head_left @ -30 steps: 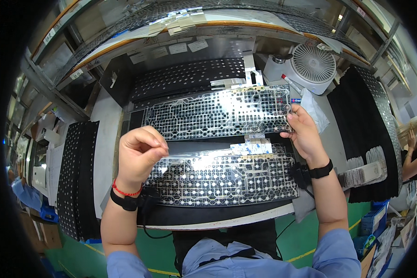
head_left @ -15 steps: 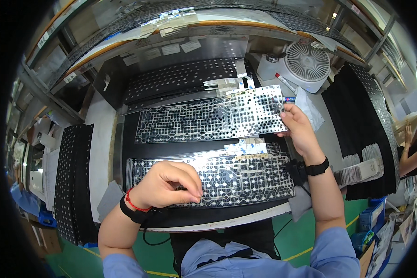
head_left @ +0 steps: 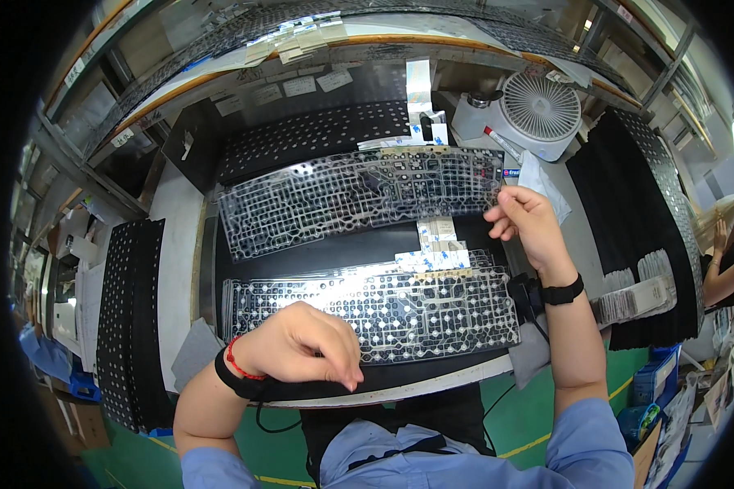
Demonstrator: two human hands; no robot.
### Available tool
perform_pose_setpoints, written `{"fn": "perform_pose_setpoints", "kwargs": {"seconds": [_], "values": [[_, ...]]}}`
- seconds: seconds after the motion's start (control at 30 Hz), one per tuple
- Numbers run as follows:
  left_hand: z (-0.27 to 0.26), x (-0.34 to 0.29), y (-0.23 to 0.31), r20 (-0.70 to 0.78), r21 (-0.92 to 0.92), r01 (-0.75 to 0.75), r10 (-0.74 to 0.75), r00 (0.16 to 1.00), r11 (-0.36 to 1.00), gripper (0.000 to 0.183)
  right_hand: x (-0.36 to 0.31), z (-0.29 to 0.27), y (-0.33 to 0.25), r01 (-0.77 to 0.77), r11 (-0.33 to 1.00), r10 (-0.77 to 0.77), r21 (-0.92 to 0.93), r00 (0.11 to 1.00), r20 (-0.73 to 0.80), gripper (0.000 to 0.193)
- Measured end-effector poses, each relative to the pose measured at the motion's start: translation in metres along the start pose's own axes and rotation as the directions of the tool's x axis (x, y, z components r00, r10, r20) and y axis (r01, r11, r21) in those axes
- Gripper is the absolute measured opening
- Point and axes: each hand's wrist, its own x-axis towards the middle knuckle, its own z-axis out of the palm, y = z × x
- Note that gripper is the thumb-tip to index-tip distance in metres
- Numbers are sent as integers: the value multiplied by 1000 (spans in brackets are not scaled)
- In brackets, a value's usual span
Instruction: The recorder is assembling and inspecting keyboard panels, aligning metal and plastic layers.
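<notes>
head view: upper sheet [head_left: 359, 196] ends beside right hand [head_left: 532, 224], fingers curled, pinch unclear; left hand [head_left: 302, 346], fingertips together, partly hides lower sheet [head_left: 432, 314].

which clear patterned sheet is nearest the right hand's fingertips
The sheet farther from the person, its right end beside the right hand; the left hand partly hides the nearer sheet.

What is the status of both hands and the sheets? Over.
Right hand at right end of upper sheet, grip unclear. Left hand pinched shut. Lower sheet partly hidden by left hand.
</notes>
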Motion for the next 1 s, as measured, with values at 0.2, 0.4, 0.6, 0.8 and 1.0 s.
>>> {"fn": "perform_pose_setpoints", "kwargs": {"seconds": [0.2,0.4,0.6,0.8,1.0], "values": [[25,12,7,303,68,228,-238,923,971,36,0,3,-6,-56,982,58,181,998,-8,39],[8,2,-11,345,115,178,-208,916,977,18,2,1,1,-112,982,111,151,994,14,23],[9,6,-8,508,178,177,-245,826,968,15,3,2,6,-84,992,81,92,996,32,33],[10,3,-2,374,201,297,-353,858,934,13,6,2,10,-142,986,130,92,984,124,42],[-22,-14,28,-489,88,377,-289,823,922,15,1,7,7,15,1000,-16,8,994,107,30]]}}
